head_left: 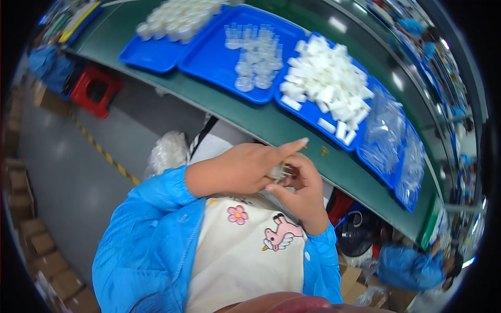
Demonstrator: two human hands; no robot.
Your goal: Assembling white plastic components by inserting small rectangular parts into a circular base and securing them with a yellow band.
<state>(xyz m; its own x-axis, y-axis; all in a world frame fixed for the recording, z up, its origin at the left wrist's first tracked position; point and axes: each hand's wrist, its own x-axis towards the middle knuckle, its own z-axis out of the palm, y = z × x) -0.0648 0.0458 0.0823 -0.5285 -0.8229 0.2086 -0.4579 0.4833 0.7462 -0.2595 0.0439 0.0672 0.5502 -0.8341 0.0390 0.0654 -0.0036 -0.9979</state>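
Both my hands meet in front of my body, close to the edge of the green bench. Between them is a small pale part with thin metal prongs (pixel 281 172), mostly covered by fingers, so its exact kind is unclear. My left hand (pixel 237 168) is closed around its near side, with one finger stretched out over the top. On the other side, the thumb and curled fingers of my right hand (pixel 305 194) grip the same part. Just beyond my fingertips, a small brass-coloured piece (pixel 324 151) lies on the bench, with another partly behind my finger.
Along the green bench (pixel 360 175) stand blue trays: white-capped round pieces (pixel 180 18), clear plastic cups (pixel 255 62), white rectangular blocks (pixel 329 78) and clear plastic bags (pixel 383 133). A red stool (pixel 95 91) is at left. A co-worker in blue (pixel 409 266) sits at lower right.
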